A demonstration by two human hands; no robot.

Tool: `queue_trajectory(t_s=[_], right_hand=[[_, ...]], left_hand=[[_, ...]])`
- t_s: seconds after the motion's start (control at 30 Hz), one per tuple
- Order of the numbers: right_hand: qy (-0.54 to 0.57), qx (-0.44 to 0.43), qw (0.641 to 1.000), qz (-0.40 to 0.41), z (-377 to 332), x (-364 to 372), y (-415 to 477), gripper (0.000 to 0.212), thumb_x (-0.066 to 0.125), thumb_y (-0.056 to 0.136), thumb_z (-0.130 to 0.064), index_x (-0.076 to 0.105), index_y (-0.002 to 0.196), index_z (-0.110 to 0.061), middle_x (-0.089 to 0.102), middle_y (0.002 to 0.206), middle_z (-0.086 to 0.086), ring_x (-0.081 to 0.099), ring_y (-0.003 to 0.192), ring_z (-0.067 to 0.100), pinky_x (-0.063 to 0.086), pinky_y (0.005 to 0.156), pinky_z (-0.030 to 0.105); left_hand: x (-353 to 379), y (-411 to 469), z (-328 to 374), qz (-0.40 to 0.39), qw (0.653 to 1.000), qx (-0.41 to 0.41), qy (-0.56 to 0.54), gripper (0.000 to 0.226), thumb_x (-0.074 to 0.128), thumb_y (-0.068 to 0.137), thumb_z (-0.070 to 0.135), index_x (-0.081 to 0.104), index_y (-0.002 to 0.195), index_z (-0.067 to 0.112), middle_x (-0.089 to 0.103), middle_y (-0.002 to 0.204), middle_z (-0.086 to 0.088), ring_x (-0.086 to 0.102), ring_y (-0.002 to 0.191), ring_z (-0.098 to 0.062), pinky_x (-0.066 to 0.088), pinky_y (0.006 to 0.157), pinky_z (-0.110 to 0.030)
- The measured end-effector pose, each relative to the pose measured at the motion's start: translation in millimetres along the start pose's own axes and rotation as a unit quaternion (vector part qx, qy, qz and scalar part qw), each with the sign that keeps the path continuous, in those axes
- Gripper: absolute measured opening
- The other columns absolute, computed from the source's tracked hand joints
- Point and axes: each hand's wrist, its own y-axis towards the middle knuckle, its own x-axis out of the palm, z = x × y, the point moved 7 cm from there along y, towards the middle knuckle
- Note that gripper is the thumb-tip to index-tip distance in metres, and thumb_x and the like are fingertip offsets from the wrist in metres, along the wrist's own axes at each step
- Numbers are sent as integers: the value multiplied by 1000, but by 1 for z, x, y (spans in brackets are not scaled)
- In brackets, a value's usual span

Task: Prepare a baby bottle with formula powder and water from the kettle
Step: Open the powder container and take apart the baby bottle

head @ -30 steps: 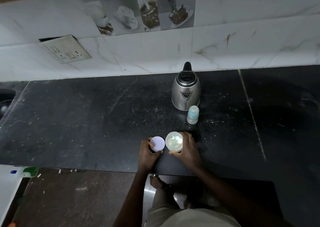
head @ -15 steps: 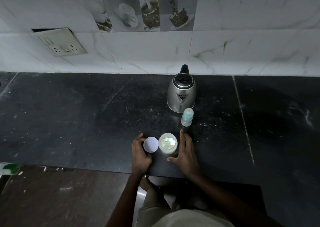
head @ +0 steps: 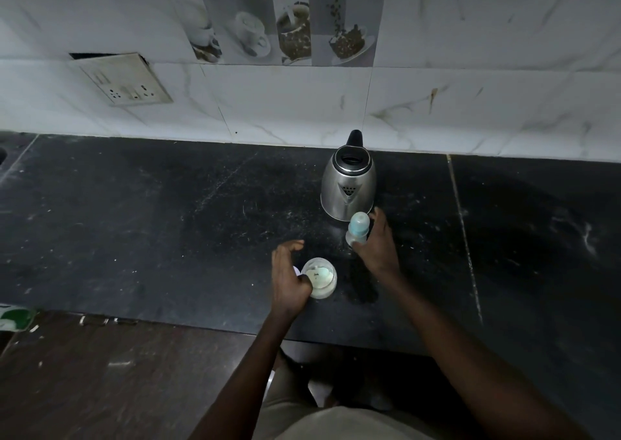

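A small baby bottle (head: 357,229) with a pale blue cap stands upright just in front of the steel kettle (head: 348,186). My right hand (head: 376,243) curls round the bottle from its right side. An open jar of white formula powder (head: 320,276) stands near the counter's front edge. My left hand (head: 288,276) hovers over the jar's left side with loosely curved fingers and holds nothing. It hides most of the white lid (head: 296,270) that lies on the counter left of the jar.
The black stone counter (head: 151,224) runs left and right, with its front edge close to my body. A marble-tiled wall with a socket plate (head: 122,83) rises behind the kettle. A green and white object (head: 13,317) lies at the far left below the counter edge.
My right hand left the formula jar and moved forward to take hold of the baby bottle. My left hand let go of the lid and lifted over it beside the jar.
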Motion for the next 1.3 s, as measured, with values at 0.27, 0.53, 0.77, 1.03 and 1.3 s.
queue_trajectory(t_s=[0.27,0.53,0.77,1.03,1.3], right_hand=[[-1,36,999,13,6,8,5,68,88,78,-21,50,134,-15,67,130,13,65,117,36,55,93,45],[-5,47,999,-4,24,-1,-58,62,81,85,-35,51,137,-18,68,129,11,67,115,33,56,91,41],[-19,47,998,-30,42,-8,-102,64,72,91,-42,44,144,-23,65,134,8,65,119,28,54,96,41],[-21,51,997,-47,49,-8,-104,70,75,90,-31,42,150,-19,61,140,11,62,125,30,52,101,42],[6,45,998,-45,50,-35,-100,82,85,77,-29,49,150,-16,56,144,6,62,124,20,53,102,37]], left_hand=[[12,-5,24,-31,998,53,14,63,52,62,-6,61,124,5,63,129,0,52,121,-13,34,103,-8],[44,-17,52,-82,991,101,5,61,55,67,-2,61,128,8,63,130,-2,59,122,-22,46,107,-31],[98,-46,53,-174,982,79,-13,65,64,88,15,48,151,5,54,149,-7,53,139,-14,40,117,-23],[135,-58,16,-234,970,54,37,89,70,86,9,29,165,4,39,165,-12,35,152,-14,24,126,-19],[144,-49,5,-240,970,17,41,82,77,91,14,37,162,10,39,161,6,38,148,-7,28,124,-19]])
